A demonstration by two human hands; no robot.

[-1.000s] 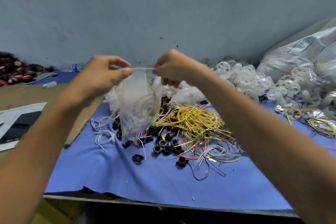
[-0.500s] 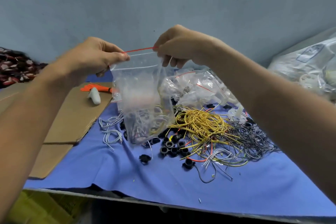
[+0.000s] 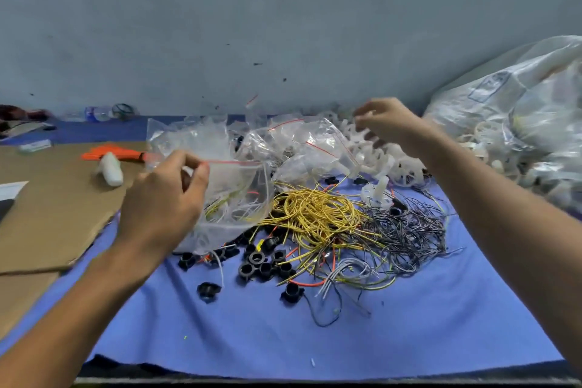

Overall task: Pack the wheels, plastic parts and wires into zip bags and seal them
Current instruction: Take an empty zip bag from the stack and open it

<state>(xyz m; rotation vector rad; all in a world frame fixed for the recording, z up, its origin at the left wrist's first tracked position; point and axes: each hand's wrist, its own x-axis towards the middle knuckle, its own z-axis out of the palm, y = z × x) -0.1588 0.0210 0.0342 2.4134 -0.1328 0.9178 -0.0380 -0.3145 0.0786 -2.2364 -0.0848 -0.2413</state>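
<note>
One-corner pinch: left hand (image 3: 163, 198) dangles bag (image 3: 239, 179); unsealed zip could spill wires (image 3: 222, 209). Right hand (image 3: 389, 123) loosely curled, seemingly empty.

Bare left hand (image 3: 163, 201); bare right hand (image 3: 389, 123)
</note>
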